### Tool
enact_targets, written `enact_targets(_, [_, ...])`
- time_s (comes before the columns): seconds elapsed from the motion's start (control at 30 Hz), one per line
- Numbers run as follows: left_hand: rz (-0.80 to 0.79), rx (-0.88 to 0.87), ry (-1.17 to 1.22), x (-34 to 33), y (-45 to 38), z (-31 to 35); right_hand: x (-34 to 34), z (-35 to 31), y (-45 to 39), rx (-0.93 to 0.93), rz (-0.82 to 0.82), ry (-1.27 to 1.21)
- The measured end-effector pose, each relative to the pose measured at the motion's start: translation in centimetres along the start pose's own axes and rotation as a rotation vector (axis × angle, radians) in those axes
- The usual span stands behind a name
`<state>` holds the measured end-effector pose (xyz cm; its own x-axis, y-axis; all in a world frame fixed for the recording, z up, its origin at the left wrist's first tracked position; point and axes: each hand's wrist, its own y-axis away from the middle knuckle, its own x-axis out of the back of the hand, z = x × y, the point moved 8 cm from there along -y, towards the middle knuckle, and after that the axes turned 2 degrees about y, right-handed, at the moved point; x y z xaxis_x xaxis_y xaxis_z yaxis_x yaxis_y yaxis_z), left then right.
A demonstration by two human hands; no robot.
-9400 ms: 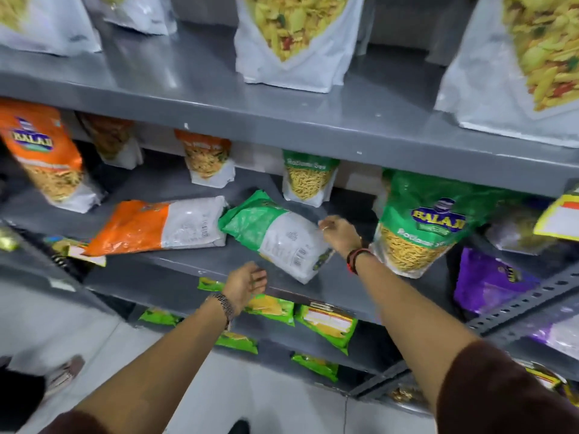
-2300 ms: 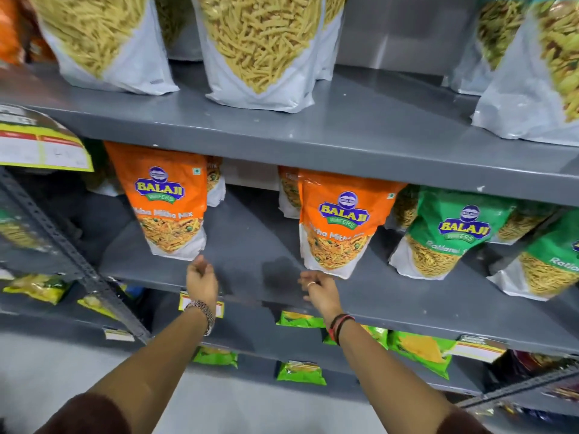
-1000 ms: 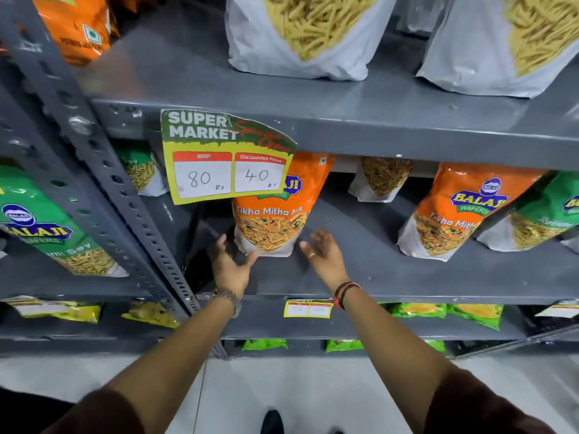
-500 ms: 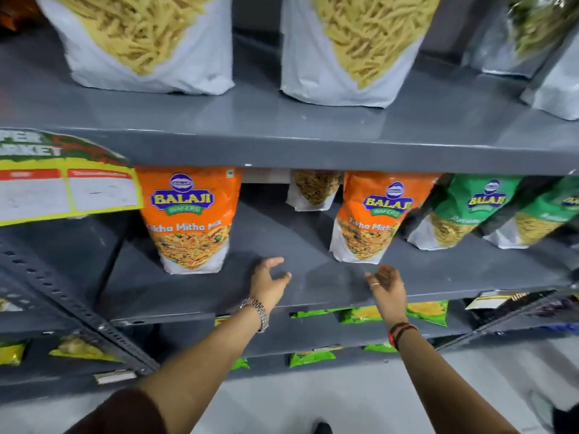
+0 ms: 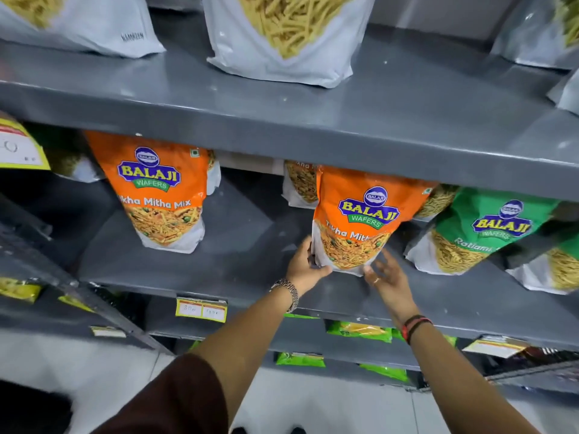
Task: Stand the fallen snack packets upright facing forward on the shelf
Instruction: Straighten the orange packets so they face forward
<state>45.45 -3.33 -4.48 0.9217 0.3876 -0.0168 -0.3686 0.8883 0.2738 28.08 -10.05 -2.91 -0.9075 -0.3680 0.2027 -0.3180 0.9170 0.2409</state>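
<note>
On the middle grey shelf [image 5: 238, 264] two orange snack packets stand upright facing forward: one at the left [image 5: 161, 195] and one in the centre [image 5: 360, 223]. My left hand [image 5: 305, 266] grips the lower left corner of the centre orange packet. My right hand [image 5: 387, 278] is at its lower right corner with fingers spread, touching or nearly touching the packet. Green packets [image 5: 488, 233] stand upright to the right.
The upper shelf [image 5: 313, 120] overhangs the packets and carries large white bags [image 5: 282, 36]. Smaller packets [image 5: 300, 183] stand behind at the back. A yellow price tag [image 5: 201, 309] hangs on the shelf edge, a yellow price sign [image 5: 18, 145] at far left. Lower shelves hold green packets [image 5: 358, 330].
Both hands moved right and up from the bare shelf to the centre orange packet. My left hand closed on its lower left corner; my right hand came to its lower right corner.
</note>
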Motion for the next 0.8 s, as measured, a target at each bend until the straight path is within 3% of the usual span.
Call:
enact_targets(0.13, [0.03,-0.006,-0.012,1.3,0.4,0.0,-0.6,0.3,-0.7,-0.026,0.054,-0.047])
enact_targets(0.43, [0.144,0.026,0.019,6.0,1.1,0.1,-5.7,0.0,-1.3,-0.045,0.006,-0.058])
enact_targets(0.8, [0.114,0.021,-0.005,7.6,0.7,0.2,-6.9,-0.4,-1.7,-0.064,0.043,0.018])
